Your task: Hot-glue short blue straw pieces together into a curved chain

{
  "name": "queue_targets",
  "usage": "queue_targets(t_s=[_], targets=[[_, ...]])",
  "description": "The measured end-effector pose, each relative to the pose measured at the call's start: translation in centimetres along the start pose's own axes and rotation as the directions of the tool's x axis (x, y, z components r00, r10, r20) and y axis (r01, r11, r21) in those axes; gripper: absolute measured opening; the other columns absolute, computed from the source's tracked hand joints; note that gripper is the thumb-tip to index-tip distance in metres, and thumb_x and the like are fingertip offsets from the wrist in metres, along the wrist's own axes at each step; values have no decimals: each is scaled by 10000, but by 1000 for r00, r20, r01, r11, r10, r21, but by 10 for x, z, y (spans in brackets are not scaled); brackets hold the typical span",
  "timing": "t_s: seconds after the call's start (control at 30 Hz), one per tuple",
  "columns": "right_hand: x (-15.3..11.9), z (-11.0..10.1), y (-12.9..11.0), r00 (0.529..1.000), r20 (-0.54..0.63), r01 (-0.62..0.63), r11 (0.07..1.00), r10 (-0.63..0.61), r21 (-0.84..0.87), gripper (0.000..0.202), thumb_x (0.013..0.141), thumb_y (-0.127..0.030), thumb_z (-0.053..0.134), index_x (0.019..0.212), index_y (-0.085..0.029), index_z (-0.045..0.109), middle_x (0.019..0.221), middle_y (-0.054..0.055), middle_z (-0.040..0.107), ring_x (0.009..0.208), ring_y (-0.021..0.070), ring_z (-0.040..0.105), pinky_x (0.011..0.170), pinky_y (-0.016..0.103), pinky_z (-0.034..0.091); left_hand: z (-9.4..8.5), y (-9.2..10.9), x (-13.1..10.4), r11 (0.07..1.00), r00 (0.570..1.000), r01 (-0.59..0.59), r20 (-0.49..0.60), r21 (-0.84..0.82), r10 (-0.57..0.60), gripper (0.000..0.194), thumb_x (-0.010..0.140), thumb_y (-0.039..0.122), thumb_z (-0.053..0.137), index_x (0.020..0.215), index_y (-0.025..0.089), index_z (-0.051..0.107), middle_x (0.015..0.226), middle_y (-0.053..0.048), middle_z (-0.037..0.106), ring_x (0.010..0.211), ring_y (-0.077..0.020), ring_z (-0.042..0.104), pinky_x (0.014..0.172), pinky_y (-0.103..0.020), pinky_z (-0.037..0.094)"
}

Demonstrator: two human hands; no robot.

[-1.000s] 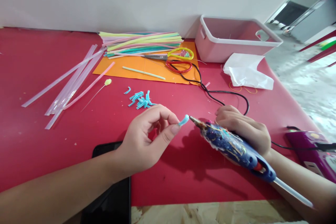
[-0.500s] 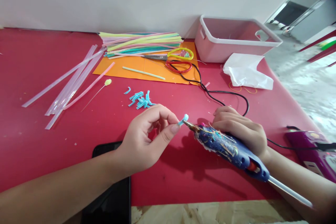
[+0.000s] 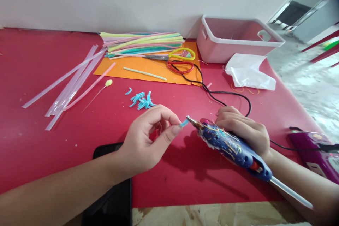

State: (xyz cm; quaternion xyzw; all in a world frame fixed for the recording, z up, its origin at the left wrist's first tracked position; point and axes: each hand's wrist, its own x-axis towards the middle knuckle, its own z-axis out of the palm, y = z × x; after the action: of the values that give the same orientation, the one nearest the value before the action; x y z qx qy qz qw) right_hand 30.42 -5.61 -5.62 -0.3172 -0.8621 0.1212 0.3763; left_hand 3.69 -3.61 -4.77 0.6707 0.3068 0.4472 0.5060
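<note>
Between thumb and forefinger, my left hand (image 3: 150,137) pinches a short piece of light blue pipe cleaner (image 3: 184,123). My right hand (image 3: 245,130) is wrapped round a blue glue gun (image 3: 230,144), its body smeared with dried glue and coloured bits. The metal nozzle meets the far end of the blue piece and partly covers it. A clear glue stick (image 3: 291,192) juts from the gun's back. Beyond my left hand lies a small heap of cut blue pieces (image 3: 143,101), with one curved piece (image 3: 128,91) apart from it.
Scissors (image 3: 182,60) and a bundle of coloured pipe cleaners (image 3: 143,44) rest on orange paper (image 3: 116,72). Clear sticks (image 3: 71,81) lie left, near a yellow-tipped wire (image 3: 108,83). A pink bin (image 3: 235,47), black cord (image 3: 225,93), purple box (image 3: 312,148) and black phone-like slab (image 3: 113,197) surround the work.
The glue gun's nozzle has shifted slightly up, from beside the blue piece's middle to its far tip. My left hand has stayed in place.
</note>
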Motion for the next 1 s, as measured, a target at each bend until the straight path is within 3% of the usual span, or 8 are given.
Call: queue_targets(t_s=[0.17,0.27,0.37,0.47,0.63,0.73,0.87,1.0], targets=[[0,0,-1,1000,-7,-22,999,22,-30,55,954,-231,566,987,-214,606,687,11,576,630,190,544,733,410,487,-1,1,0,1000,1000,-14,11,18,14,65,974,170,624,912,191,623,820,-3,576,719,-126,551,658,-262,479],[-1,3,0,996,-13,-86,985,85,-147,95,945,-230,533,1008,-213,603,719,21,604,644,192,557,707,381,462,-1,2,-1,999,1000,-25,16,23,25,79,975,162,621,902,191,618,815,-2,576,724,-124,554,665,-258,479],[-1,7,2,981,-14,-185,919,193,-349,226,840,-239,603,1063,-203,606,829,65,684,739,238,620,714,383,451,0,4,-1,1000,1000,-5,11,21,5,96,978,161,622,887,191,613,799,11,567,676,-102,530,634,-235,467],[-1,12,5,948,9,-265,808,317,-525,425,707,-126,582,1126,-189,606,967,106,735,859,294,660,793,418,473,1,5,0,999,1000,20,7,38,-20,96,981,170,615,888,190,608,790,15,559,662,-98,523,618,-232,459],[-2,14,6,925,76,-269,783,372,-561,509,693,-78,538,1179,-197,636,968,96,704,911,301,640,829,448,483,1,4,-1,985,999,-47,15,168,45,88,982,156,608,901,189,618,812,-7,599,701,-121,561,636,-252,479],[0,8,1,947,54,-233,794,317,-562,552,714,-69,543,1245,-187,636,1056,137,658,954,326,609,827,494,475,2,2,-3,944,986,-168,50,285,161,89,969,106,612,929,183,632,842,-21,637,738,-126,593,650,-242,491],[6,0,-20,1000,-27,-6,920,-5,-393,522,782,-84,554,1280,-226,616,1076,123,633,933,291,611,832,495,468,4,0,-7,859,946,-323,159,397,282,139,953,46,583,960,173,639,879,-40,691,825,-149,636,755,-265,523],[13,5,-38,1000,-3,0,993,0,-115,333,903,-399,672,1171,-205,631,955,80,671,874,252,644,789,437,499,6,1,-10,757,888,-460,265,465,377,150,947,44,565,955,172,644,858,-53,723,773,-176,623,733,-309,519]])
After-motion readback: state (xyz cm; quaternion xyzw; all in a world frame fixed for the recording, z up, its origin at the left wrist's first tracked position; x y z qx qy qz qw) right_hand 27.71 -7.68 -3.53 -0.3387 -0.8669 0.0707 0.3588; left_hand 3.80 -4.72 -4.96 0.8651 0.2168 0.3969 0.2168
